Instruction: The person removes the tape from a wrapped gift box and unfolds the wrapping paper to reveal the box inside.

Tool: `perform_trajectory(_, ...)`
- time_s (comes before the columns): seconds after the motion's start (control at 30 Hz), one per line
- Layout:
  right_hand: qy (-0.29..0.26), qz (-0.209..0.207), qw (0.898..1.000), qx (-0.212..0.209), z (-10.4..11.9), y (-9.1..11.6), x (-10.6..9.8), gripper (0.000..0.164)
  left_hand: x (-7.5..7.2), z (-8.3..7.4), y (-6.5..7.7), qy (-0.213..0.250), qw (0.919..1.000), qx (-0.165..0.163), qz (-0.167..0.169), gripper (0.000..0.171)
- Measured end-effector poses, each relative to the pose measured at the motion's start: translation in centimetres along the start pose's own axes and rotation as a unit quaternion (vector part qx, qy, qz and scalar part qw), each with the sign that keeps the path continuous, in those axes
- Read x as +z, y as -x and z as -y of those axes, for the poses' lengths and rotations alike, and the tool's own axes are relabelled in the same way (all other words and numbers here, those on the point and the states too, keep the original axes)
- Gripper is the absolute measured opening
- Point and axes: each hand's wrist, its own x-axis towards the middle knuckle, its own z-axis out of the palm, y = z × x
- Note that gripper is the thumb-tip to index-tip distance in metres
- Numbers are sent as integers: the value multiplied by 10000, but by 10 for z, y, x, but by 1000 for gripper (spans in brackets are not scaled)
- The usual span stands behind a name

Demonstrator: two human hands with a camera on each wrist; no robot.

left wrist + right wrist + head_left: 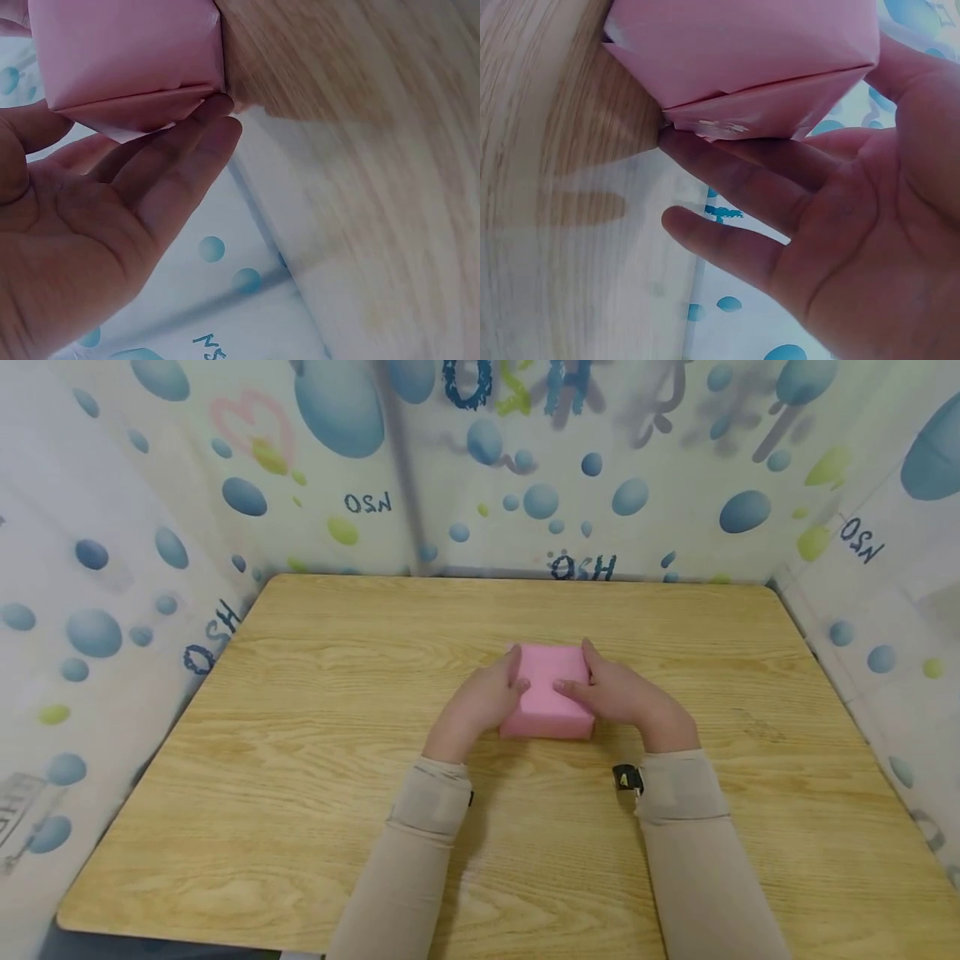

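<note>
- Nearest the camera are your two pale sleeves [397,893], reaching in from the bottom edge of the head view, with a small black gadget [627,778] beside the right wrist.
- Your left hand [480,697] grips the left side of the pink box [555,693], thumb on the top edge and fingers along the side.
- Your right hand [618,692] mirrors it on the right side, so the hands pinch the box between them; its lowest finger stands apart from the paper.
- The box sits between your hands, around the middle of the table [247,793]; whether it rests there or is slightly raised, you cannot tell from these views.
- As for progress, the box looks mostly wrapped: pink paper covers the faces in view, and the left folded end [135,112] is tucked into a slanting flap.
- What seems left is small: the right folded end [772,101] has a crease standing a little open, with pale marks [724,126] near its lower edge, so it may need pressing or securing. The underside is hidden.
</note>
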Motion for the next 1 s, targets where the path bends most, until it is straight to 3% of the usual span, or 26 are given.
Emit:
perform_trajectory(0.47, -196, 89, 9997, 61, 4, 1, -2, 92, 0, 2, -6, -75, 9998, 166, 57, 66)
perform_trajectory(1.0, -294, 0, 9995, -129, -2, -2, 2, 92, -3, -7, -2, -726, 9968, 244, 206, 69)
